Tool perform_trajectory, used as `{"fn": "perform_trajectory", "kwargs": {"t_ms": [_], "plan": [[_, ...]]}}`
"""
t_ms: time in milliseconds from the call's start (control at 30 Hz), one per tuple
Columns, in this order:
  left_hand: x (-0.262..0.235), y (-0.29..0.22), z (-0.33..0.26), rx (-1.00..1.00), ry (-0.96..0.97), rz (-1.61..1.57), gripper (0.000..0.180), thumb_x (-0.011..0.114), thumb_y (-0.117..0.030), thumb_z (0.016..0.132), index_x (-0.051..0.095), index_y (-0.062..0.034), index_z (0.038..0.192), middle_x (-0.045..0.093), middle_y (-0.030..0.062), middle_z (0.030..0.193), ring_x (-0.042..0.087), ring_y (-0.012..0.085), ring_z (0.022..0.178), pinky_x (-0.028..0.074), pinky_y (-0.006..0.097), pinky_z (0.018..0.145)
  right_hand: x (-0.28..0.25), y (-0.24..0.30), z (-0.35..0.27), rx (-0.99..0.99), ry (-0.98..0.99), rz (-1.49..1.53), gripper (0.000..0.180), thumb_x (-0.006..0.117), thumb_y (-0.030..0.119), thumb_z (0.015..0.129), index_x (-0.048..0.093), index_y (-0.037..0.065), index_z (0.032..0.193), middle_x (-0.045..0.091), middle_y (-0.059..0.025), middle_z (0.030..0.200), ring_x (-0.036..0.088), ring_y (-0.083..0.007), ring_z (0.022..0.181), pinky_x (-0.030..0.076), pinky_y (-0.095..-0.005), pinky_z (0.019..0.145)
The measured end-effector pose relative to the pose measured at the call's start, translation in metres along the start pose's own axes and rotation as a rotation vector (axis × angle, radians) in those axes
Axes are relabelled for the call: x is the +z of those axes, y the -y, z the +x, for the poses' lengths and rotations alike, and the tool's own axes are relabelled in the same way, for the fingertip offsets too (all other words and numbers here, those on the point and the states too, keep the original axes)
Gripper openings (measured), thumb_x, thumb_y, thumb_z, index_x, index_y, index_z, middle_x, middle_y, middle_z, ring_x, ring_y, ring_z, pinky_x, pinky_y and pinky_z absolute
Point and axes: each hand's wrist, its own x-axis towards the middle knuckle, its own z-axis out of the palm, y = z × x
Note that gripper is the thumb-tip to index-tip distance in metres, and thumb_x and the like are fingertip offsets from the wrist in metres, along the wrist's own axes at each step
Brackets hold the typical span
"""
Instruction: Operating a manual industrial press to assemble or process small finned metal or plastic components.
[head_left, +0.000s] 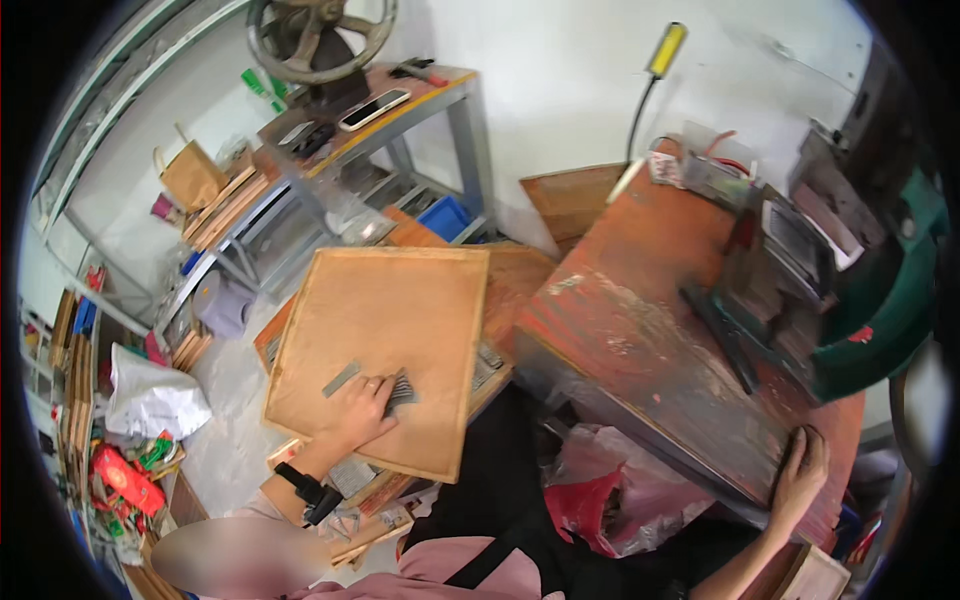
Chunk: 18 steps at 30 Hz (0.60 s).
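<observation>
My left hand (364, 411) is on a shallow tan wooden tray (400, 290) that lies tilted left of my lap. Its fingers are closed against a small bundle of thin grey metal strips (402, 390). One flat grey strip (341, 380) lies apart on the tray, just left of my fingers. At the right, my right hand (800, 472) rests on the near edge of a worn red-brown worktable (620, 310). Its fingers are stretched out and hold nothing. A green machine (885, 320) with dark metal parts stands on that table, beyond my right hand.
Clear plastic bags with red (625, 490) hang beside my lap, under the worktable. A plastic container (715, 165) sits at the table's far end. Behind the tray, a metal bench (440, 100) carries a phone (375, 109) and a handwheel (322, 40). Shelving and bags line the left.
</observation>
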Motion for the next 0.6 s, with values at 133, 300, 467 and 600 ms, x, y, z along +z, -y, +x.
{"fn": "perform_trajectory", "kwargs": {"t_ms": [133, 300, 467, 600], "plan": [[0.008, 0.012, 0.0, -0.028, -0.056, 0.015, 0.044, 0.061, -0.011, 0.072, 0.054, 0.0045, 0.113, 0.057, 0.0219, 0.102, 0.054, 0.0389, 0.096, 0.044, 0.044, 0.086, 0.001, 0.002, -0.003, -0.028, -0.014, -0.001, 0.016, 0.052, 0.007, 0.09, 0.061, -0.005, 0.094, 0.06, -0.0196, 0.093, 0.056, -0.0366, 0.088, 0.044, -0.0421, 0.077], [0.003, 0.032, 0.016, -0.294, 0.23, -0.383, 0.045, 0.057, -0.002, 0.077, 0.05, 0.0056, 0.12, 0.057, 0.0174, 0.107, 0.056, 0.0305, 0.097, 0.045, 0.039, 0.087, -0.012, -0.001, -0.004, 0.004, -0.075, -0.006, 0.014, 0.057, 0.009, 0.086, 0.064, -0.002, 0.091, 0.06, -0.0195, 0.094, 0.056, -0.0372, 0.091, 0.044, -0.0432, 0.08], [-0.078, -0.049, 0.059, -0.347, 0.396, -0.891, 0.041, 0.056, 0.0, 0.082, 0.049, 0.0053, 0.122, 0.059, 0.0087, 0.102, 0.056, 0.0188, 0.092, 0.046, 0.033, 0.08, 0.0, 0.009, 0.002, -0.02, -0.101, 0.091, 0.014, 0.061, 0.01, 0.084, 0.065, -0.001, 0.092, 0.061, -0.0185, 0.094, 0.056, -0.0362, 0.092, 0.045, -0.0419, 0.081], [-0.119, -0.164, 0.117, 0.179, 0.421, -0.928, 0.04, 0.057, -0.001, 0.083, 0.049, 0.0039, 0.121, 0.059, 0.0126, 0.102, 0.058, 0.0234, 0.092, 0.047, 0.035, 0.081, -0.02, 0.019, -0.005, 0.122, 0.046, 0.481, 0.024, 0.065, 0.017, 0.083, 0.064, -0.002, 0.098, 0.063, -0.0178, 0.102, 0.057, -0.033, 0.1, 0.046, -0.0393, 0.085]]}}
